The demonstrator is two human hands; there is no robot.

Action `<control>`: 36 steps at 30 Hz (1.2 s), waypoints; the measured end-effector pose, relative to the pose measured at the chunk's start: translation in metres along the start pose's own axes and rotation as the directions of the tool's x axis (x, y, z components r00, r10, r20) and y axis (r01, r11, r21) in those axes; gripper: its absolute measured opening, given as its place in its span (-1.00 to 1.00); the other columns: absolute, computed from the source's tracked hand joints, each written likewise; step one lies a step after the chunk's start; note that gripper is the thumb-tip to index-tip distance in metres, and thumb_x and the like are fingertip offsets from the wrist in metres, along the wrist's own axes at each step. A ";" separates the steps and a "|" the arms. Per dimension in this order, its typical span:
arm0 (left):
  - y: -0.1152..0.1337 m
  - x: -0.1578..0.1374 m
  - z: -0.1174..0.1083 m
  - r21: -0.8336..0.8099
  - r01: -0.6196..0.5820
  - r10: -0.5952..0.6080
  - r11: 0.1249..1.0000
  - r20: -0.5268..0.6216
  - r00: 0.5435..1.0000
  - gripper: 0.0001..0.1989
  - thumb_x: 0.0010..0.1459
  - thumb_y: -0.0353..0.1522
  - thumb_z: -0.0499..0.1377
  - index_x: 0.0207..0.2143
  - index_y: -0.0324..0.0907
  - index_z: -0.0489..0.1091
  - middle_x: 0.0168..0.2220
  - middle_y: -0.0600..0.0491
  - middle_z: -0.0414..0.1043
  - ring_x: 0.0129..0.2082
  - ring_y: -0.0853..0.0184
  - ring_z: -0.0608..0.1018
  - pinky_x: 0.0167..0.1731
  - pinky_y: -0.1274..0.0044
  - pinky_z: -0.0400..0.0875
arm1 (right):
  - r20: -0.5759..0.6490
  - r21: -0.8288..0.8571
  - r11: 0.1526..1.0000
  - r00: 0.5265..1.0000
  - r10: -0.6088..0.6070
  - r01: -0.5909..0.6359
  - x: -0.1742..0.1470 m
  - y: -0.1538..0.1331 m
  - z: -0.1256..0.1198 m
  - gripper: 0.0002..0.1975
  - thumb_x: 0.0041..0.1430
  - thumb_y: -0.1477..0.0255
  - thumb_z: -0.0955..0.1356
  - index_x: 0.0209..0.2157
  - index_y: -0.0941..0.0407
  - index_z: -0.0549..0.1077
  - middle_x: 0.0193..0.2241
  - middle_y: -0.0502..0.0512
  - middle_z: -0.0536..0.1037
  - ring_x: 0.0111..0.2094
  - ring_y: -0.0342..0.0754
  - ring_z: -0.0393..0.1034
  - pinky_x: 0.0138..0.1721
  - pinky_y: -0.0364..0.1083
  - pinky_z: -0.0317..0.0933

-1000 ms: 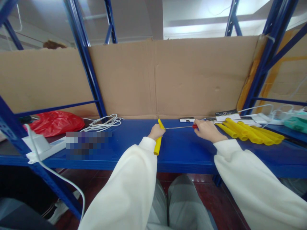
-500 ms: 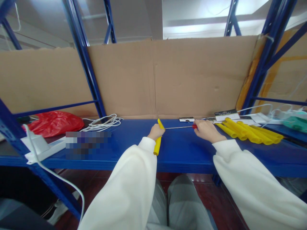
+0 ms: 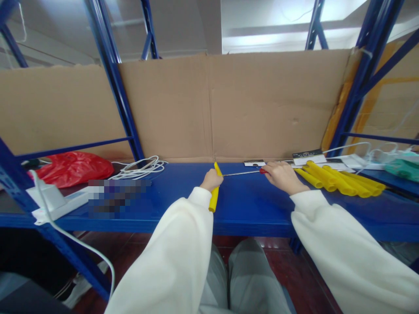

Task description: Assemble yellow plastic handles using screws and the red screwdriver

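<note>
My left hand (image 3: 212, 179) is wrapped round a yellow tube (image 3: 214, 198) above the middle of the blue shelf (image 3: 183, 200). A screwdriver (image 3: 244, 173) with a thin metal shaft and red handle lies nearly level between my hands. Its tip meets the side of the tube; whether it sits in a screw or hole is too small to tell. The red handle is in my right hand (image 3: 280, 176), with the fingers closed over it. Several more yellow tubes (image 3: 343, 181) lie side by side to the right of that hand.
A cardboard sheet (image 3: 255, 104) stands along the back. On the left are a red plastic bag (image 3: 81, 168), coiled white cable (image 3: 144, 168) and a power strip (image 3: 72, 204). Black-and-white packets (image 3: 307, 157) lie at the back right. Blue rack posts (image 3: 121, 96) rise at both sides.
The screwdriver's handle and my right-hand fingers have shifted slightly left and turned a little. My left hand and the tube stay almost in place.
</note>
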State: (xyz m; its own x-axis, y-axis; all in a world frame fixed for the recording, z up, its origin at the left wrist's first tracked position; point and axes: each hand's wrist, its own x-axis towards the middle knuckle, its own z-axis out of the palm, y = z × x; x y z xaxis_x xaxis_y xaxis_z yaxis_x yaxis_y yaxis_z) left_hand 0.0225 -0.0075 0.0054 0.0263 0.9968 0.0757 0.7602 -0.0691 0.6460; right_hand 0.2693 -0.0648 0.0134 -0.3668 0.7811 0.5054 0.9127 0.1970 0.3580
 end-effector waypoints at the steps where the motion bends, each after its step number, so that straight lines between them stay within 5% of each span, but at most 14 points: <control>1: 0.000 0.000 0.000 0.011 -0.011 0.011 1.000 0.001 1.000 -0.73 0.15 -0.55 0.21 -0.10 -0.50 0.53 -0.19 -0.33 0.62 -0.24 0.17 0.68 -0.41 0.59 0.44 | -0.015 -0.008 1.000 1.000 -0.011 0.011 0.000 0.000 0.001 -0.72 0.29 0.53 0.24 -0.17 0.20 0.58 -0.26 0.33 0.62 -0.17 0.13 0.50 -0.19 -0.02 0.16; 11: 0.003 -0.005 -0.004 0.032 -0.021 0.021 0.999 0.002 1.000 -0.75 0.14 -0.58 0.19 -0.12 -0.50 0.54 -0.22 -0.32 0.62 -0.26 0.17 0.68 -0.39 0.58 0.44 | -0.030 0.066 0.996 0.998 -0.062 0.064 -0.003 0.007 0.008 -0.84 0.33 0.49 0.25 -0.22 0.15 0.47 -0.28 0.22 0.61 -0.32 0.04 0.50 -0.38 -0.09 0.08; 18: 0.002 -0.002 -0.002 0.010 -0.035 0.035 0.999 0.012 0.999 -0.85 0.14 -0.56 0.20 -0.23 -0.46 0.52 -0.30 -0.27 0.60 -0.43 0.27 0.62 -0.53 0.60 0.35 | -0.004 0.087 0.996 1.000 -0.024 0.025 -0.003 0.011 0.009 -0.88 0.31 0.42 0.29 -0.25 0.12 0.46 -0.29 0.19 0.62 -0.30 0.06 0.50 -0.36 -0.09 0.09; 23: -0.005 -0.001 -0.007 -0.130 -0.033 0.053 0.991 0.152 0.987 -0.87 0.14 -0.61 0.11 -0.40 -0.36 0.44 -0.53 0.00 0.47 -0.69 0.44 0.41 -0.63 0.60 0.28 | -0.016 0.025 1.000 1.000 -0.003 0.003 -0.001 0.007 0.010 -0.83 0.28 0.49 0.24 -0.21 0.12 0.46 -0.28 0.22 0.62 -0.30 0.05 0.48 -0.38 -0.09 0.04; 29: -0.017 -0.004 -0.013 -0.318 -0.069 0.151 0.946 0.244 0.958 -0.83 0.01 -0.65 0.14 -0.52 -0.26 0.34 -0.63 0.14 0.35 -0.71 0.48 0.35 -0.62 0.63 0.26 | -0.062 -0.038 0.999 0.998 -0.033 0.031 0.000 -0.001 0.006 -0.78 0.25 0.58 0.22 -0.20 0.16 0.47 -0.28 0.30 0.60 -0.22 0.10 0.47 -0.31 -0.06 0.07; 36: -0.016 -0.007 -0.012 -0.304 -0.023 0.085 0.952 0.195 0.977 -0.82 0.10 -0.63 0.07 -0.46 -0.26 0.36 -0.65 0.16 0.31 -0.75 0.48 0.32 -0.68 0.63 0.20 | 0.042 0.047 0.997 0.997 0.059 -0.061 0.001 -0.005 0.010 -0.74 0.24 0.52 0.28 -0.07 0.28 0.47 -0.23 0.37 0.61 -0.20 0.14 0.48 -0.20 -0.05 0.19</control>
State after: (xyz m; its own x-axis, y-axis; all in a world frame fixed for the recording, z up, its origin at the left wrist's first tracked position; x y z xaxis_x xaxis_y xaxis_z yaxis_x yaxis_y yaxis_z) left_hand 0.0023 -0.0138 0.0034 0.2168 0.9760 -0.0186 0.5259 -0.1007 0.8446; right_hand 0.2659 -0.0594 0.0039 -0.3046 0.8154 0.4922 0.9408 0.1769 0.2892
